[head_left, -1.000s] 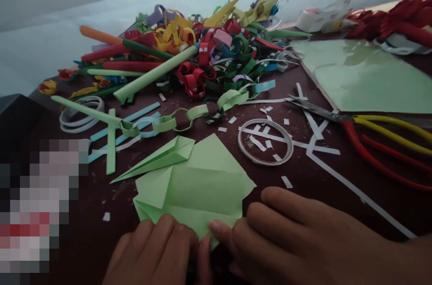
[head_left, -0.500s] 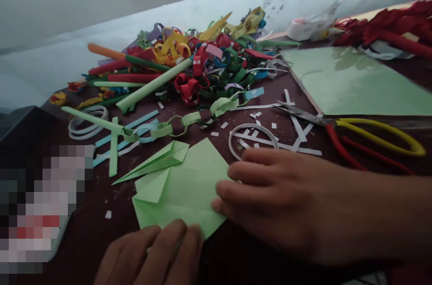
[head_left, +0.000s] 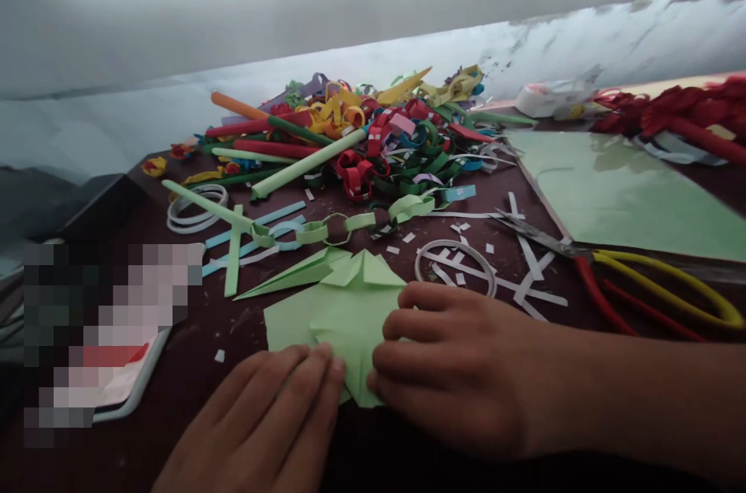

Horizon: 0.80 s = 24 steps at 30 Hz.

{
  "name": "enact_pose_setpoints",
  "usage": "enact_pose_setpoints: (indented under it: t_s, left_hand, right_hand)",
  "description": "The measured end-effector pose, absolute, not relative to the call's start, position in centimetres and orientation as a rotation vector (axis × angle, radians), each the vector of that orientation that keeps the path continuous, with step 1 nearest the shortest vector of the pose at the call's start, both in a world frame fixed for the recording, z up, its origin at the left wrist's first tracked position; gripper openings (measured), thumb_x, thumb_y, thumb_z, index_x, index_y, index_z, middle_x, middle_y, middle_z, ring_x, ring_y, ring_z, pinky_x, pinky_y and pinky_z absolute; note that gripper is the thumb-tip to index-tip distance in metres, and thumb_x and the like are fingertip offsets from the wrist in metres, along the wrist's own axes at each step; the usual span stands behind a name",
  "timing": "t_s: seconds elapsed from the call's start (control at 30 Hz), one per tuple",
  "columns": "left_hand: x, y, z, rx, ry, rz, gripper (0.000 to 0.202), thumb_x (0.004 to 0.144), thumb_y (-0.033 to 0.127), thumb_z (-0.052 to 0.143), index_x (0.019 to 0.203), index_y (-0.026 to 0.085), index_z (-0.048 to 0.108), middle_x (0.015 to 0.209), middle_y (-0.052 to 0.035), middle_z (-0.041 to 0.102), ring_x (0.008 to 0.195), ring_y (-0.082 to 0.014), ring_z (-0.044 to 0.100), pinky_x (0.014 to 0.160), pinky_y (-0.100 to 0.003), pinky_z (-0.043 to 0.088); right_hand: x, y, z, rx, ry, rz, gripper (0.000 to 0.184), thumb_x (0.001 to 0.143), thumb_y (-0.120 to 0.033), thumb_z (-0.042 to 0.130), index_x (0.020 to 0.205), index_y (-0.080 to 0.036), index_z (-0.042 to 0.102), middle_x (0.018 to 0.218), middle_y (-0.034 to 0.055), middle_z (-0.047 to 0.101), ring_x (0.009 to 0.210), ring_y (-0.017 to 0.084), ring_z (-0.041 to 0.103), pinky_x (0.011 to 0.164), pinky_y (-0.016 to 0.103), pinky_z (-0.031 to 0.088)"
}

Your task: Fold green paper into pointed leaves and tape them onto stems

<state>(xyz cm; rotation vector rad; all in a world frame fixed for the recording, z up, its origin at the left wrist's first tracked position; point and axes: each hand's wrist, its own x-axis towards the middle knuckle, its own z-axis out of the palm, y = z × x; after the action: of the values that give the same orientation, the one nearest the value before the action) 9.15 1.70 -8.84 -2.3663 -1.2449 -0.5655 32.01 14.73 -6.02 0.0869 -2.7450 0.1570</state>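
Observation:
A light green sheet of folded paper [head_left: 355,314] lies on the dark table, with a raised pointed fold on its far side. My left hand [head_left: 262,415] lies over its near left part, fingers stretched out and flat on the paper. On the right edge, my right hand [head_left: 448,368] has its fingers curled and closed on the paper, hiding that edge. Just behind is a narrow, pointed piece of folded green paper [head_left: 297,275], partly overlapped by the sheet.
Scissors [head_left: 574,248] with red and yellow handles lie at the right, beside a green sheet stack [head_left: 629,190]. A tape ring [head_left: 493,275], white strips and scraps lie behind my right hand. Colourful paper chains [head_left: 373,143] are heaped at the back. A phone [head_left: 140,337] lies left.
The green paper has been turned, and its raised fold now shows at the far side rather than the left. My left hand reaches further over it. The camera view has tilted up.

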Motion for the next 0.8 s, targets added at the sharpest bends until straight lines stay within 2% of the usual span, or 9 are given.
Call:
enact_pose_setpoints:
  t_s: [0.13, 0.23, 0.33, 0.43, 0.67, 0.8]
  left_hand:
    - [8.9, 1.6, -9.7, -2.492, -1.195, -0.516, 0.031, 0.097, 0.011, 0.05, 0.124, 0.013, 0.064, 0.128, -0.0065, 0.072, 0.126, -0.0187, 0.06, 0.111, -0.03, 0.04]
    - [8.4, 1.2, -10.7, -2.49, -1.267, -0.498, 0.036, 0.096, 0.017, 0.05, 0.13, 0.015, 0.063, 0.14, -0.0086, 0.064, 0.139, -0.0225, 0.049, 0.12, -0.034, 0.03]
    - [7.9, 0.6, -11.7, -2.505, -1.347, -0.483, 0.04, 0.099, 0.024, 0.049, 0.138, 0.026, 0.059, 0.157, -0.0067, 0.048, 0.15, -0.0271, 0.035, 0.124, -0.041, 0.022]
    - [7.6, 0.3, -12.4, -2.51, -1.332, -0.473, 0.042, 0.099, 0.034, 0.052, 0.141, 0.029, 0.057, 0.163, -0.0073, 0.038, 0.152, -0.0293, 0.031, 0.125, -0.044, 0.019]
    - [7.6, 0.5, -12.6, -2.516, -1.307, -0.509, 0.049, 0.096, 0.039, 0.058, 0.143, 0.025, 0.055, 0.165, -0.0092, 0.036, 0.151, -0.0306, 0.034, 0.126, -0.045, 0.017]
    - [7.8, 0.6, -12.7, -2.484, -1.268, -0.485, 0.056, 0.094, 0.044, 0.061, 0.146, 0.027, 0.051, 0.163, -0.011, 0.037, 0.15, -0.0321, 0.034, 0.126, -0.047, 0.018]
  right_hand:
    - [32.2, 15.3, -6.5, -0.073, -2.7, 0.797, 0.015, 0.096, -0.015, 0.061, 0.094, -0.015, 0.075, 0.096, 0.0048, 0.073, 0.085, 0.015, 0.062, 0.078, 0.028, 0.046]
    - [31.9, 15.7, -6.2, -0.268, -2.632, 1.036, 0.012, 0.096, -0.018, 0.066, 0.091, -0.015, 0.076, 0.091, 0.0033, 0.073, 0.085, 0.012, 0.064, 0.08, 0.023, 0.046]
    - [30.9, 15.6, -6.0, -0.55, -2.678, 1.004, 0.012, 0.092, -0.025, 0.072, 0.085, -0.016, 0.076, 0.083, 0.003, 0.071, 0.079, 0.014, 0.063, 0.072, 0.026, 0.045]
    - [30.0, 15.4, -6.2, -0.774, -2.729, 0.93, 0.018, 0.088, -0.035, 0.076, 0.081, -0.018, 0.075, 0.076, 0.0013, 0.07, 0.072, 0.016, 0.062, 0.065, 0.028, 0.041]
    - [29.8, 14.8, -6.7, -0.877, -2.664, 0.85, 0.021, 0.082, -0.037, 0.083, 0.077, -0.019, 0.073, 0.071, -0.0008, 0.067, 0.067, 0.014, 0.06, 0.063, 0.026, 0.038]
    - [29.6, 14.7, -6.8, -0.908, -2.659, 0.835, 0.023, 0.079, -0.038, 0.085, 0.075, -0.019, 0.072, 0.069, -0.0013, 0.066, 0.066, 0.014, 0.059, 0.063, 0.026, 0.037]
